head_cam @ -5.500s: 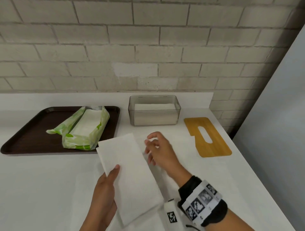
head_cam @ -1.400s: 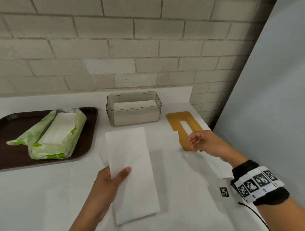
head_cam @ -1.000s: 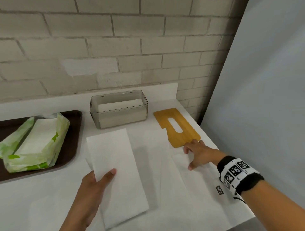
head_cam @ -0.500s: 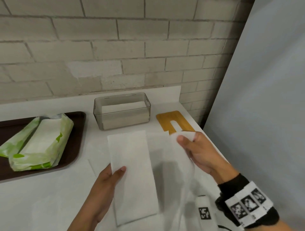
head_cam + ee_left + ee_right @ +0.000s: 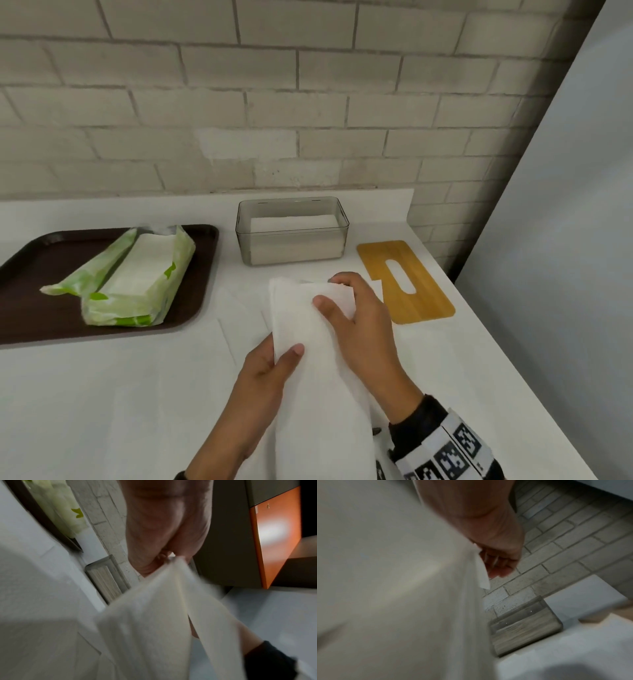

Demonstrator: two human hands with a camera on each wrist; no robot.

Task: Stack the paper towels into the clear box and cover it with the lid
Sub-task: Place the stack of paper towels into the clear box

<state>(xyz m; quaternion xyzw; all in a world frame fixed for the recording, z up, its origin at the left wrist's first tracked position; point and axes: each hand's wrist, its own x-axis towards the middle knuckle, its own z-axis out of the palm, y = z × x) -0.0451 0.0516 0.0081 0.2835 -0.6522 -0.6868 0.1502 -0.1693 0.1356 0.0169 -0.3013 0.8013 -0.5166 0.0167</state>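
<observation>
I hold white paper towels [image 5: 308, 339] above the counter with both hands. My left hand [image 5: 274, 359] grips their left edge, thumb on top. My right hand [image 5: 346, 308] pinches another towel by its top corner and lays it over the ones in the left hand. The clear box [image 5: 292, 230] stands at the back by the wall, with a stack of towels inside; it also shows as the box [image 5: 525, 626] in the right wrist view and the box [image 5: 107, 580] in the left wrist view. The bamboo lid [image 5: 404, 281] with a slot lies flat to the right of the box.
A dark brown tray [image 5: 30, 281] at the left carries an opened green and white towel pack [image 5: 133, 277]. A brick wall runs behind the counter. A grey panel [image 5: 565, 240] rises past the counter's right edge. More flat towels [image 5: 239, 315] lie on the white counter.
My right hand picked a towel off the counter near the lid, lifted it and brought it left over the towels in my left hand. The left hand kept its grip.
</observation>
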